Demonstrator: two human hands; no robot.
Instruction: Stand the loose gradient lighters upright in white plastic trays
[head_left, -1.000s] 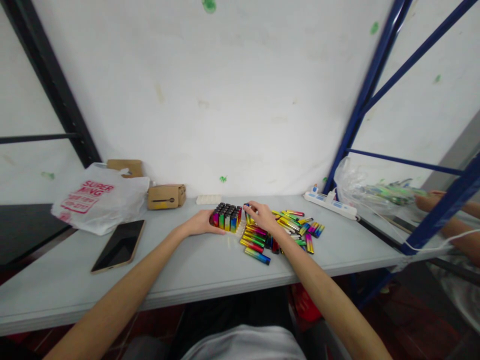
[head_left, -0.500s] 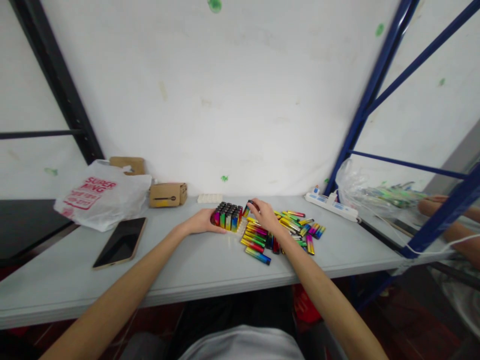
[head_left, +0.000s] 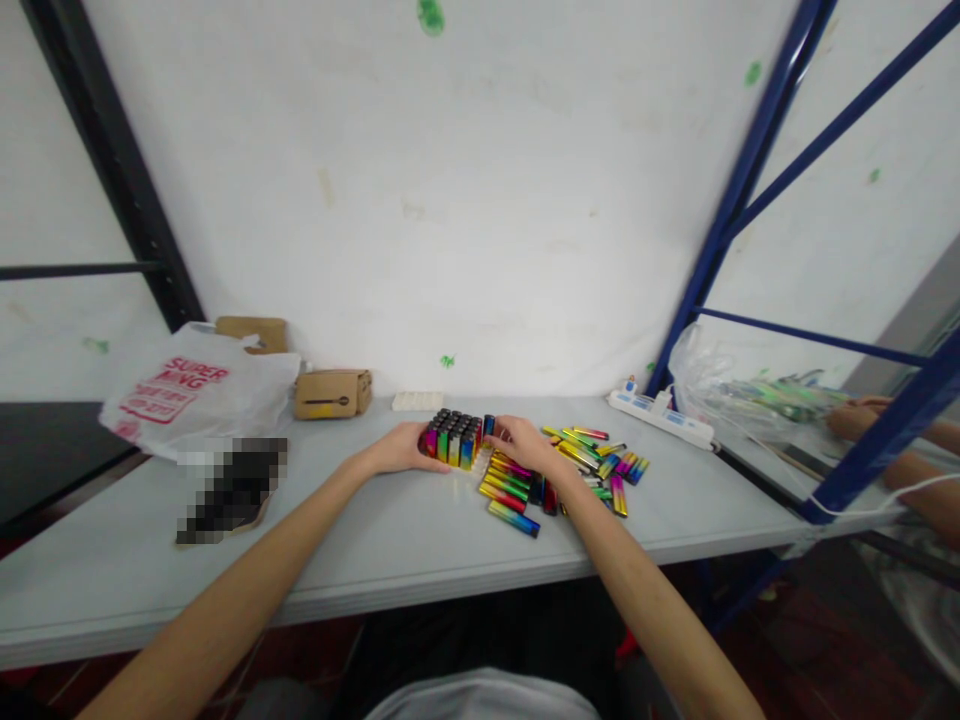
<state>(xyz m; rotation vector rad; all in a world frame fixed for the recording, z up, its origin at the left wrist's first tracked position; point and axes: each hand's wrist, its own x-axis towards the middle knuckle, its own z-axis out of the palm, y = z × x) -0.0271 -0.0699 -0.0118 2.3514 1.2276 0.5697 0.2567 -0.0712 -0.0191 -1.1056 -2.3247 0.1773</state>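
Observation:
A block of upright rainbow-coloured lighters [head_left: 452,437] stands in the middle of the white table [head_left: 390,540]. My left hand [head_left: 399,447] rests against the block's left side, fingers curled round its near corner. My right hand [head_left: 523,443] is just right of the block, fingers pinched on one lighter [head_left: 489,425] held upright at the block's right edge. Under and beside my right hand lies a loose heap of the same lighters [head_left: 559,467], flat on the table.
A phone [head_left: 232,490] lies at the left, with a white plastic bag [head_left: 196,395] and small cardboard boxes [head_left: 332,392] behind it. A white power strip [head_left: 660,416] and a clear bag [head_left: 739,385] sit right, by blue shelf posts. Another person's hand [head_left: 855,418] shows at far right.
My right hand has brought a lighter from above the heap down to the block's right edge. My left hand has stayed on the block.

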